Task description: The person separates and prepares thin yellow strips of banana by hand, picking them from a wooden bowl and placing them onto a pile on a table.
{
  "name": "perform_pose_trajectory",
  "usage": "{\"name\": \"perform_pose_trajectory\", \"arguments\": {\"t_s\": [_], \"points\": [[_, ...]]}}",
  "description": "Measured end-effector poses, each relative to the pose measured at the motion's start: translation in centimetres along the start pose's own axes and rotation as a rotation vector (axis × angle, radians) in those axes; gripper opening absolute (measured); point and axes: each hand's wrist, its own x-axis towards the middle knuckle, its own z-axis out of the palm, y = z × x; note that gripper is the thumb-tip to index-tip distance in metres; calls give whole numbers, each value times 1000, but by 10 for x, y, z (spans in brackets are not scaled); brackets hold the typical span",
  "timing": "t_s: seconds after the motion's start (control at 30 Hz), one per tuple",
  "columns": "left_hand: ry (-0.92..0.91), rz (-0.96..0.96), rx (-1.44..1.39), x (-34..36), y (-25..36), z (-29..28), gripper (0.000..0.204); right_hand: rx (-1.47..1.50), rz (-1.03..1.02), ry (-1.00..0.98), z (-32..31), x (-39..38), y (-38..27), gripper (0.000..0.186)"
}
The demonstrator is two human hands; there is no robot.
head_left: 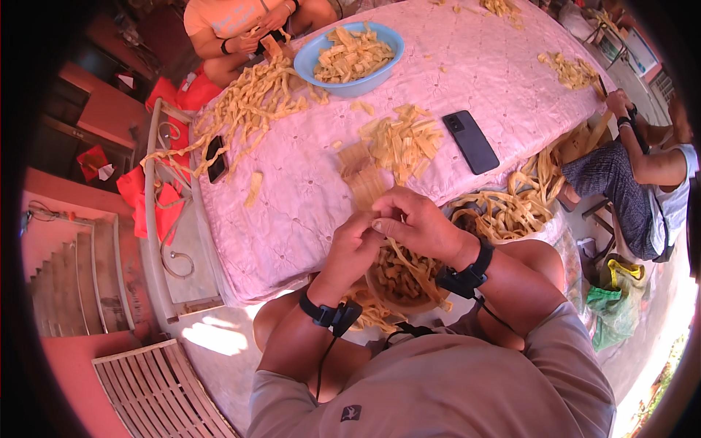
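My left hand point(349, 241) and my right hand point(418, 223) meet in front of me, fingers pinched together at the near edge of the pink quilted cloth point(277, 219). From between them a tan braided strip point(415, 269), like dried husk, trails down toward my lap. Its held end is mostly hidden by my fingers. Below, a round container point(409, 308) between my legs holds short tan pieces. Just beyond my hands lie flat tan husk strips point(404, 142) in a loose pile.
A blue basin point(350, 87) of husk pieces stands farther back, beside long braids point(248, 98). Two phones, one dark blue point(471, 142) and one black point(217, 159), lie on the cloth. Co-workers sit at the far left point(234, 22) and right point(650, 168). More strips point(511, 212) hang at right.
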Motion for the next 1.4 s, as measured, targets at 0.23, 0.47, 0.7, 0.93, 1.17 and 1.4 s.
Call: {"name": "perform_pose_trajectory", "arguments": {"t_s": [0.23,0.47,0.7,0.93,1.17,1.4], "points": [[143,-57,-511,5,-2,-14,11,194,338,-206,-8,-3,29,23],[-74,-165,-448,9,9,-33,8,419,561,-321,-27,2,2,23],[-54,-193,-227,13,4,-25,21,160,269,-369,-12,-2,-1,20],[-145,-433,-412,13,-3,-14,21,53,263,-467,-5,-6,10,32],[-32,-331,-284,13,-11,-6,16,-150,221,-395,-2,-13,14,33],[-46,-466,-362,15,-5,-12,15,-174,200,-362,2,-12,6,29]]}}
